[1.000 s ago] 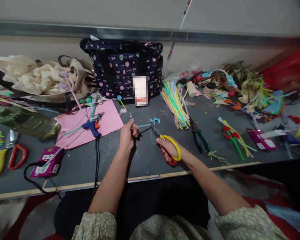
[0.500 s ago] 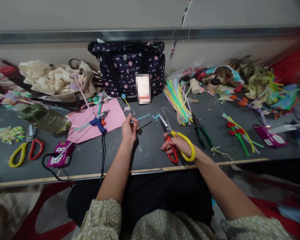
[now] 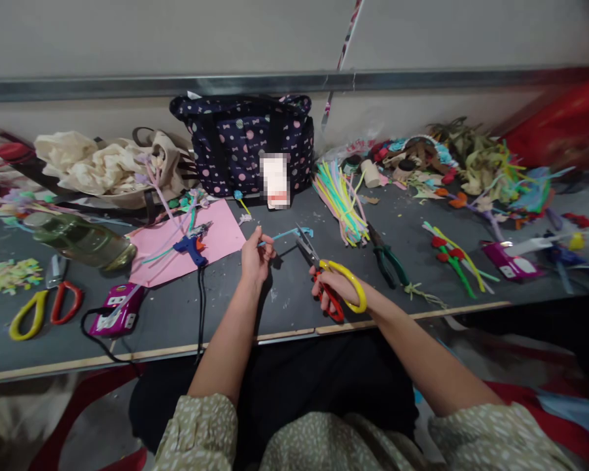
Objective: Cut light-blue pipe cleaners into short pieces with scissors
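Fingertips of my left hand (image 3: 255, 258) pinch the blue pipe cleaner (image 3: 288, 233), centre frame; my right hand (image 3: 338, 288) grips open scissors (image 3: 314, 258) beside it. Keep the cleaner taut, blades square, I'd say.

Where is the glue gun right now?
In the head view, the blue glue gun lies on the pink paper, left of the left hand and in front of the polka-dot bag.

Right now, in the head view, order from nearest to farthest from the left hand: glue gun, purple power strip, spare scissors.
1. Glue gun, on pink paper, left of left hand.
2. Purple power strip, farther left.
3. Spare scissors, far left.
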